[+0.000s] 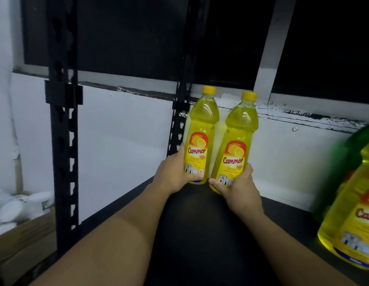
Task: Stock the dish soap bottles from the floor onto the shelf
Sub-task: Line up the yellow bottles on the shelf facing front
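Two yellow bottles (200, 139) upright | black shelf (200, 234) | white wall (121, 131) behind

My two bare forearms, no sleeves in view, left hand (175, 172) and right hand (239, 188) ringless, no wristwear.

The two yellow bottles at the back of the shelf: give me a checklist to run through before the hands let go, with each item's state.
1. Left hand grips the left bottle low on its label: ok.
2. Right hand grips the right bottle near its base: ok.
3. Both bottles upright, yellow caps on: ok.
4. Bottle bases flat on the black shelf: cannot tell, the hands hide the bases.
5. Labels facing forward: ok.
6. Room beside the blurred yellow bottle at right: ok, bare shelf lies between.
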A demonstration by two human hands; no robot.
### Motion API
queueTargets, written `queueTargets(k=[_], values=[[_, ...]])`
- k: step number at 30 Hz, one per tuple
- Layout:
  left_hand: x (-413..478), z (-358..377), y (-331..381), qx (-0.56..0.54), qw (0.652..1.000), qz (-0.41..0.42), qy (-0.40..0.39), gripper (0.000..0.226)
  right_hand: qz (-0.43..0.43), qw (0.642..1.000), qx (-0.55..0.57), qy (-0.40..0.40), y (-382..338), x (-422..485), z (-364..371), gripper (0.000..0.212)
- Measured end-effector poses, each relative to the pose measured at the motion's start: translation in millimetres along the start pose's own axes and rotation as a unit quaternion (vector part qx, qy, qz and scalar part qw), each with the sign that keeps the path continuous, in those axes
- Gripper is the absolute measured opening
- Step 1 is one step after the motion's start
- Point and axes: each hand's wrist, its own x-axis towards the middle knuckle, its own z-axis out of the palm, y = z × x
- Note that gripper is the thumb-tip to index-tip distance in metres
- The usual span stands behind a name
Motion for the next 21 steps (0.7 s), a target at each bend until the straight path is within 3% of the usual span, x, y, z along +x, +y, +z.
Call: queueTargets(k=[6,21], values=[[2.0,3.2,10.5,-0.014,1.000,0.002,0.025,0.133,-0.009,1.000,0.011,0.003,3.0,1.0,-3.0,0.093],[0.7,12.9,26.8,0.061,0.996,-0.046,0.043,0.132,0.000,0.998,-0.035,0.059,5.8,1.0,-3.0,0.102]])
